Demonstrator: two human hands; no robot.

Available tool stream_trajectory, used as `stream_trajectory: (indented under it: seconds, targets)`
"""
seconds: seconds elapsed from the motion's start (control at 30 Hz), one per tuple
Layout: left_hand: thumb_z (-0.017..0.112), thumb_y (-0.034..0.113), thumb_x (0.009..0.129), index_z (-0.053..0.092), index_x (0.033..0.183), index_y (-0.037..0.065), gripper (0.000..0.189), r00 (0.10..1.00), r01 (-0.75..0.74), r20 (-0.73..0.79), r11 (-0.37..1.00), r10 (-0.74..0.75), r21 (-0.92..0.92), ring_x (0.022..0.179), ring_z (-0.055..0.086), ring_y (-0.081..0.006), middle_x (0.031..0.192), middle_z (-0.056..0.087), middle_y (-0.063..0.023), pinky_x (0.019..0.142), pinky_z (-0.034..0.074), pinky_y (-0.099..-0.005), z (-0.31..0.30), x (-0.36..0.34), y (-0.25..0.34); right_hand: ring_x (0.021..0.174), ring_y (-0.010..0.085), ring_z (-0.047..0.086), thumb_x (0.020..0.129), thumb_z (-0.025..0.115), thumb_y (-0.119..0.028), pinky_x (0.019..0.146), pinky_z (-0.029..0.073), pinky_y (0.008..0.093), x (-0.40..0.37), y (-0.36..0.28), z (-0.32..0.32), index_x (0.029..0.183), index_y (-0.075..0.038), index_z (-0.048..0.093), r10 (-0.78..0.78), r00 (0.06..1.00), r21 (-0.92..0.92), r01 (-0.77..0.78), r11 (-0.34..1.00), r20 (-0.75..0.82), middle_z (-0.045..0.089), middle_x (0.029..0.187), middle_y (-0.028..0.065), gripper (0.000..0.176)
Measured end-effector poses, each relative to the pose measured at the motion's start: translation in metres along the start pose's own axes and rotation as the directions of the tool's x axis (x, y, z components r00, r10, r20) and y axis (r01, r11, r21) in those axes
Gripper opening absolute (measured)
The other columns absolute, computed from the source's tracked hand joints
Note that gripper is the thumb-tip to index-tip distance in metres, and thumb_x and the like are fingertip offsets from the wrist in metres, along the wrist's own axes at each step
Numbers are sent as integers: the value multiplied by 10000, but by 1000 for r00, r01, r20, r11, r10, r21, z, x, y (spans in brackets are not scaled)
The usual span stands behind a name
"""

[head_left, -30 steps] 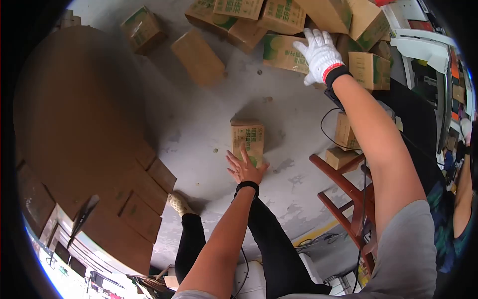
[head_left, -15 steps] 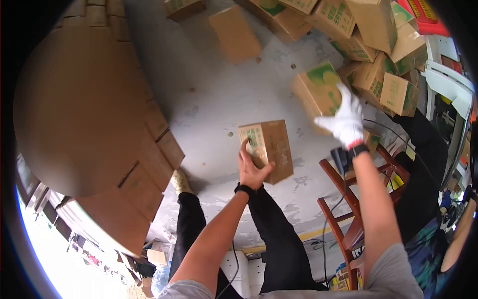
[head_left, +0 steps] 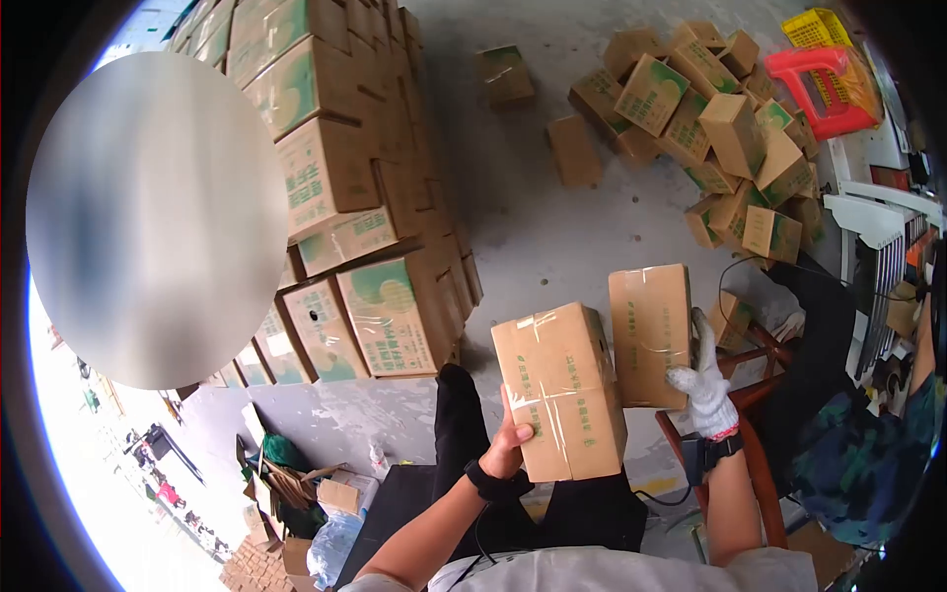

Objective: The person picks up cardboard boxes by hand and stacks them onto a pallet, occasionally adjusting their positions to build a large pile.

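Cardboard box (head_left: 559, 395): held up before the lap, tape crossing its face.
Left hand (head_left: 507, 444): bare, thumb on that face, other fingers mostly hidden.
Right hand (head_left: 706, 393): gloved, pinching the second box (head_left: 651, 335) between thumb and fingers, beside the first.
Floor (head_left: 518, 222): loose boxes (head_left: 653, 94) in a heap, box stack (head_left: 390, 316) opposite.
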State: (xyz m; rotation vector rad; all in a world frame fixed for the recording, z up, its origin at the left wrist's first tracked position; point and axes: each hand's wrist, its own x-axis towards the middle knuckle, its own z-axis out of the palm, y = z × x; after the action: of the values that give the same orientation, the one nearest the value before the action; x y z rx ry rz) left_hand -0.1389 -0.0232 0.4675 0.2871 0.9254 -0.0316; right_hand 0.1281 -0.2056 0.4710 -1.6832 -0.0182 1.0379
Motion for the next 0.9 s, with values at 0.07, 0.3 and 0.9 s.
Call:
stream_trajectory:
  seconds: [0.07,0.3,0.9]
  targets:
    - [686,369,767,363,1421,-14,825,998,-11,55,999,13,-36,1189,567,-264,1338,543,-154,1019,459,-400,5,-21,21,1354,250,366,693,736,-271,1120,315,386,-3,-10,17,1527,-25,180,10,998,11,-11,1000,58,355,1479,150,1033]
    - [710,268,744,342,1441,-10,835,942,-12,317,957,107,-288,1234,534,-252,1370,527,-132,1052,419,-381,-64,-110,79,1318,259,420,709,724,-279,1096,364,384,-36,-75,130,1536,-59,172,171,903,191,-263,946,394,386,1457,133,1019]
    - [813,428,705,186,1400,79,999,332,-846,-753,532,568,28,1234,463,-309,1323,422,-211,1026,404,-427,-423,-320,353,1243,434,405,533,855,-507,1056,349,526,-49,-141,856,1496,-195,260,-70,699,-686,713,148,711,401,1342,268,1175]
